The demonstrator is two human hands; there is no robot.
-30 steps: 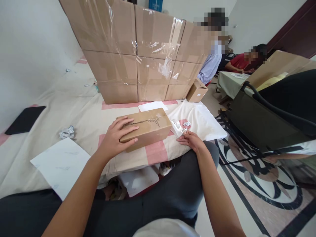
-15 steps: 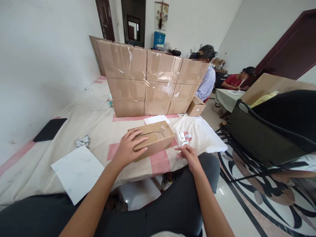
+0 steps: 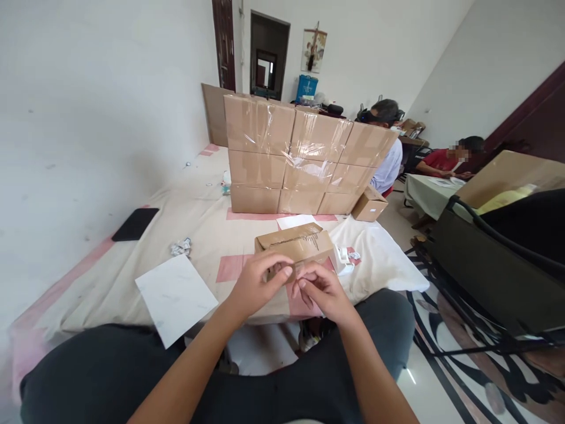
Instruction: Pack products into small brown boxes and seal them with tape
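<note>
A small brown cardboard box (image 3: 296, 242) lies on the cloth-covered low table (image 3: 132, 277) in front of me. My left hand (image 3: 258, 284) and my right hand (image 3: 323, 292) meet just in front of the box, above my knees. Both have their fingers curled, and the fingertips pinch toward each other. Whatever sits between the fingertips is too small to make out. Neither hand touches the box. A few small white paper bits (image 3: 344, 259) lie just right of the box on a white cloth.
A wall of plastic-wrapped cardboard boxes (image 3: 304, 159) stands behind, with a lone small box (image 3: 369, 206) at its right. A white sheet (image 3: 175, 296), crumpled paper (image 3: 180, 247) and a black pad (image 3: 135, 224) lie left. A black bag (image 3: 498, 265) is right. Two people sit at the back.
My left hand has come off the box top and my right hand has left the white paper bits; both now meet in front of the box. The view has tilted up.
</note>
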